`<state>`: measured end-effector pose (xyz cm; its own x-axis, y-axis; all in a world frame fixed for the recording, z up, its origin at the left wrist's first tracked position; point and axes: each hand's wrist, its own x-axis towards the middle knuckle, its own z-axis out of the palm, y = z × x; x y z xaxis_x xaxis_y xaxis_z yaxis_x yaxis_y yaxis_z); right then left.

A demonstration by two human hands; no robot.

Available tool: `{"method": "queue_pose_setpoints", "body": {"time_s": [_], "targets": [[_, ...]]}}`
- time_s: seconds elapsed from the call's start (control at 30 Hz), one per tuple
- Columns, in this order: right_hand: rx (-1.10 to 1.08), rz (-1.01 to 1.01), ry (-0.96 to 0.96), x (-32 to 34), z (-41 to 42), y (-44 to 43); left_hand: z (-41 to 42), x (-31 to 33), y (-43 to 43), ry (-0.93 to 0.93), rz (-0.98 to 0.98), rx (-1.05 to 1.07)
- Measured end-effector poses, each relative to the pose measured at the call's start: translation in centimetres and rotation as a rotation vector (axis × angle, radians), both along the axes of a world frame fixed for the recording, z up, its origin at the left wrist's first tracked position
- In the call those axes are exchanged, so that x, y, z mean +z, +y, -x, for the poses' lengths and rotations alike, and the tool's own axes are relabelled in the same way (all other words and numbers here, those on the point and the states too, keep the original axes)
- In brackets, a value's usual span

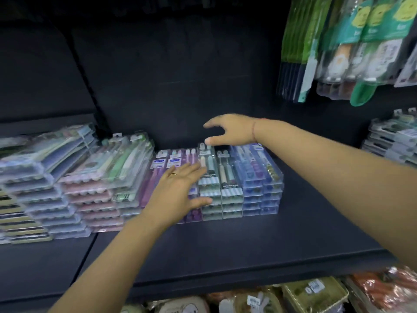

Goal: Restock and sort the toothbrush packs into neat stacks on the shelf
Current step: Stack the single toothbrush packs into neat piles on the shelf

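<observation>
Dark shelf (225,245), wide, with bare board in front and to the right of the stock. Dark back panel (169,75) behind it.

Toothbrush packs lie in flat stacks along the left and middle of the shelf. From the left:
- tall leaning stacks (33,188), top packs tilted
- pink stack (94,199)
- purple stack (162,163)
- green stack (208,184)
- beige stack (230,190)
- blue stack (259,177)

The last four sit side by side, touching, in clear boxes with fronts roughly level.

Hanging packs (349,46) at upper right, green-topped and blurred. Another stack of packs (392,141) at the far right edge, well apart from the middle row. Packaged goods (316,294) on the level below; what they are I cannot tell.

Both forearms reach in from below and from the right.

Left hand (178,193): flat, fingers straight, lying on top of the purple stack. Its fingertips are at the left side of the green stack and its thumb is against that stack's front. It grips nothing.

Right hand (230,129): above the far end of the green stack, fingers spread and loosely curved, holding nothing. The thumb tip is at the far end of the top pack; the blur hides whether it touches.

Red thread (254,129) round the right wrist. Ring (173,174) on a left finger.
</observation>
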<state>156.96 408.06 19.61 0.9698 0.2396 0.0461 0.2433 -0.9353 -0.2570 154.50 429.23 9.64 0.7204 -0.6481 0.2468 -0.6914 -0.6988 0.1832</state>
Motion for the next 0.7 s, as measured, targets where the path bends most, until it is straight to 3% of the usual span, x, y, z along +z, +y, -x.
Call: {"method": "queue_pose_setpoints", "body": {"time_s": [0.13,0.37,0.7], "targets": [[-0.024,0.175,0.101,-0.5,-4.6,1.4,0.0,-0.9,-0.1,0.025,0.042,-0.013],[-0.054,0.315,0.204,-2.1,-7.3,2.0,0.0,-2.0,0.0,-0.026,0.143,-0.008],[-0.062,0.323,0.201,-2.8,-7.0,1.8,0.6,-2.1,-0.1,-0.024,0.285,0.016]]}}
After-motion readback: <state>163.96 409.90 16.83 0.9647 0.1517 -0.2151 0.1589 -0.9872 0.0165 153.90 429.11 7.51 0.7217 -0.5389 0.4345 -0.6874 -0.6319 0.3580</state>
